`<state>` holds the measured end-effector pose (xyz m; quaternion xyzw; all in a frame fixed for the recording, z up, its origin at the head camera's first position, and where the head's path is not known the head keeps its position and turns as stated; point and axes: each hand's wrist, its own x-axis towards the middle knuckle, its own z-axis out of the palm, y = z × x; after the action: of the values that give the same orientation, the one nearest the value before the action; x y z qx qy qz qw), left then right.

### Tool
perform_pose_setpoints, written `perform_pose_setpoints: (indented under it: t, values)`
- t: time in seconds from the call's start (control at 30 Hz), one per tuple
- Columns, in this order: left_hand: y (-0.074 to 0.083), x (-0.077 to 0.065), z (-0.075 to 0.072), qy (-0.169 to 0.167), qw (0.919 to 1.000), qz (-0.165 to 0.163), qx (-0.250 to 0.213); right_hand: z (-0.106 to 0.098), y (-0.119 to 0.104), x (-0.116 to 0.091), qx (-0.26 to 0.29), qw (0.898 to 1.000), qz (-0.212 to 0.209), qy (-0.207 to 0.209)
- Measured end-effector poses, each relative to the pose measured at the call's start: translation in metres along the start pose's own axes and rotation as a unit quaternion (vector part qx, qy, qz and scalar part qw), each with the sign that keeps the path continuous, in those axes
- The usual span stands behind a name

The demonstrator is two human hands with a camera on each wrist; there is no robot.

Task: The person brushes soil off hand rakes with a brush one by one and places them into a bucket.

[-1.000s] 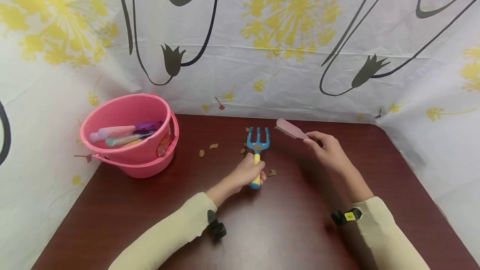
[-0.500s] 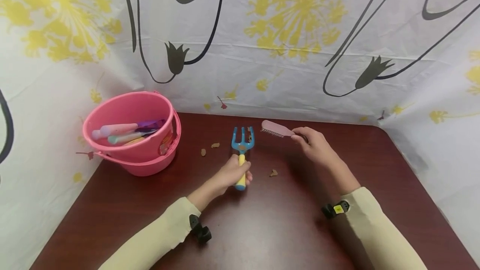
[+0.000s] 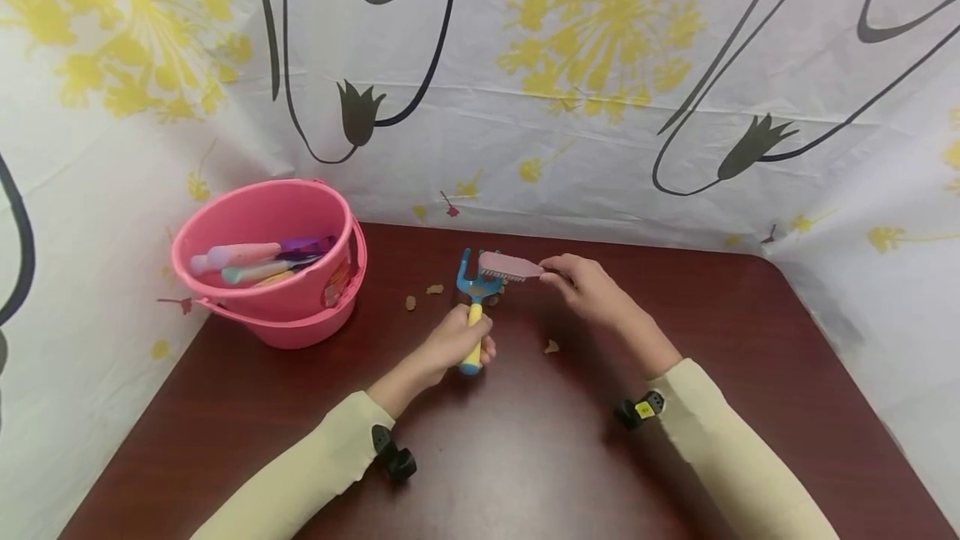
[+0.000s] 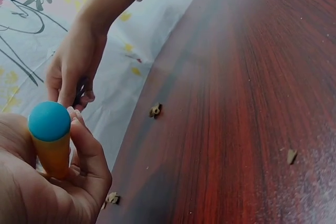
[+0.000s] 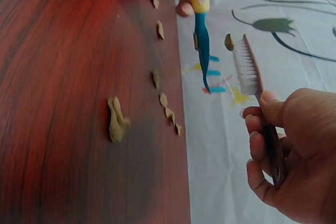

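Observation:
My left hand (image 3: 456,338) grips the yellow handle of a toy garden fork (image 3: 475,319) with blue prongs, held above the table. The handle's blue end cap (image 4: 49,121) faces the left wrist camera. In my right hand (image 3: 588,286) is a brush (image 3: 504,263) with a pink back, white bristles and a dark handle. The brush covers part of the prongs in the head view; in the right wrist view the bristles (image 5: 245,69) stand apart from the fork. One small brown piece (image 5: 229,42) is at the bristle tips, another (image 5: 196,41) against the fork's blue part.
Several brown pieces lie scattered on the dark red table, including one (image 3: 551,347) right of the fork and one (image 3: 410,302) left of it. A pink bucket (image 3: 300,308) holding several colourful handles stands at the left. A patterned white cloth (image 3: 465,148) hangs behind.
The left hand has carried the fork leftward. The right hand has brought the brush left until it overlaps the prongs in the head view. Both hands keep their hold.

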<state>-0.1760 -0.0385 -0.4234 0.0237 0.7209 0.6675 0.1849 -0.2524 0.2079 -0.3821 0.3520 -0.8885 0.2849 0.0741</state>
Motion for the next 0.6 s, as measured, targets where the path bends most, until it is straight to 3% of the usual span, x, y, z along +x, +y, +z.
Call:
perform_pose_setpoints:
  t: [0.13,0.3,0.6]
  values:
    - [-0.001,0.0,0.0,0.008,0.9999,0.0,0.009,0.006,-0.005,0.006,-0.008,0.999,-0.036,-0.024]
    - [-0.001,0.001,0.0,0.01,0.9999,-0.003,0.003,0.008,-0.01,0.008,-0.023,0.998,-0.032,-0.049]
    - [-0.003,0.002,-0.001,0.013,0.9999,0.002,0.004,0.01,-0.014,0.014,-0.062,0.996,-0.024,-0.059]
